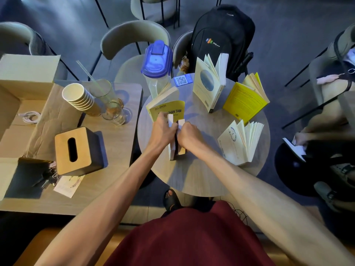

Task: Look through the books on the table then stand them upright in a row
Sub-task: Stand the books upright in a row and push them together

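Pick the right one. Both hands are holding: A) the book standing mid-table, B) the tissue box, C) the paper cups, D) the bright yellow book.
A: the left hand and the right hand both grip the top of the upright book in the middle of the round table.

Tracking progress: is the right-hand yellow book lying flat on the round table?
No, the yellow book stands upright on the table, its pages fanned open.

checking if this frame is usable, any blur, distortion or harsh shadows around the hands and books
Head view: strong wide-angle stretch, forearms splay toward the corners; left hand, right hand and the held book slightly soft; round table evenly lit, shadows mild.
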